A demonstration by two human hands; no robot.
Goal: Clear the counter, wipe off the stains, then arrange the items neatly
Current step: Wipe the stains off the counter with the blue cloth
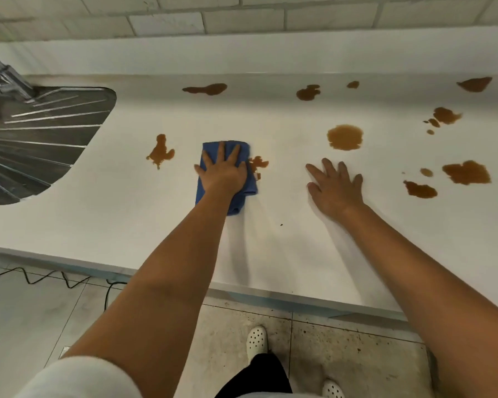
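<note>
A folded blue cloth (249, 183) lies flat on the white counter (127, 214). My left hand (222, 170) presses down on it with fingers spread straight. A small brown stain (258, 163) touches the cloth's right edge. My right hand (335, 188) rests flat on the bare counter to the right, fingers spread, holding nothing. Several brown stains dot the counter: one left of the cloth (160, 152), a round one (345, 137) beyond my right hand, a long one near the back (206, 89), and larger patches at the far right (467, 172).
A steel sink drainboard (41, 139) with ridges fills the left side, with a metal faucet (9, 79) above it. A tiled wall (242, 18) runs behind the counter. Below the counter's front edge are the floor, a black cable (41, 278) and my white shoes (256, 340).
</note>
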